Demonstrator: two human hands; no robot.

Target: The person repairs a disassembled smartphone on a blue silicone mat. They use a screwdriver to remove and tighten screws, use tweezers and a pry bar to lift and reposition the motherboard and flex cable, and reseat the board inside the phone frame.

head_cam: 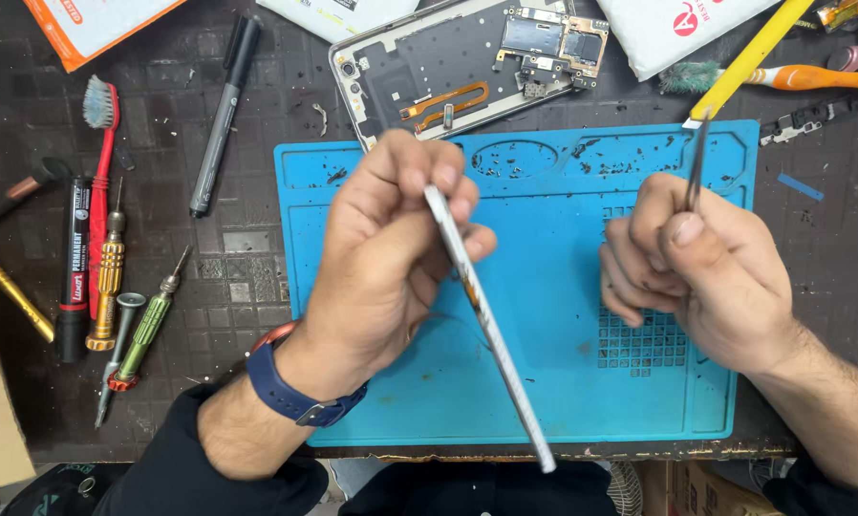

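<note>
Phone panel (pixel 486 315) | left hand (pixel 391 258) | orange package (pixel 85 24) top-left

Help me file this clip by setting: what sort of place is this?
Most likely a phone repair bench. The left hand holds a thin phone panel edge-on over a blue repair mat, the right hand grips tweezers, and an opened phone with exposed circuit board lies beyond, with precision screwdrivers alongside.
</note>
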